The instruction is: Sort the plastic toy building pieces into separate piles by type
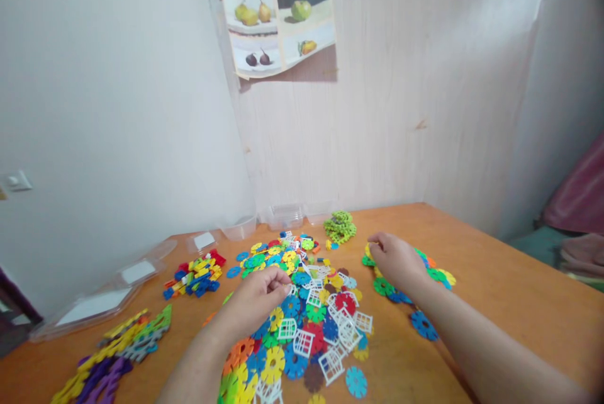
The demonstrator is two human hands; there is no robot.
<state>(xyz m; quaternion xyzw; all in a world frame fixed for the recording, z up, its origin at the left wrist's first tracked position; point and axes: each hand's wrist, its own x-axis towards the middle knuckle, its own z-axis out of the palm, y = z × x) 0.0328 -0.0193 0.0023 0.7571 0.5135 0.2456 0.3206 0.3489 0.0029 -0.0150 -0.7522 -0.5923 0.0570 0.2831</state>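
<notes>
Over the big mixed heap on the table, my left hand (262, 294) has its thumb and fingers pressed together. A bit of white shows at its fingertips, but whether it is held I cannot tell. Below it lie slotted plastic discs, such as a yellow disc (272, 364) and a red disc (346, 304), among white lattice window pieces (302, 342). To the right, my right hand (399, 260) is closed, fingers bent down at the edge of a smaller disc group, near a green disc (384, 286). What its fingers hold is hidden. A blue disc (424, 326) lies below that wrist.
Small coloured blocks (198, 275) form a pile at left, with long yellow, grey and purple plastic strips (113, 353) nearer. Clear plastic containers (238, 228) and lids (97, 308) line the table's back and left edge. Green interlocking pieces (340, 228) are stacked near the wall.
</notes>
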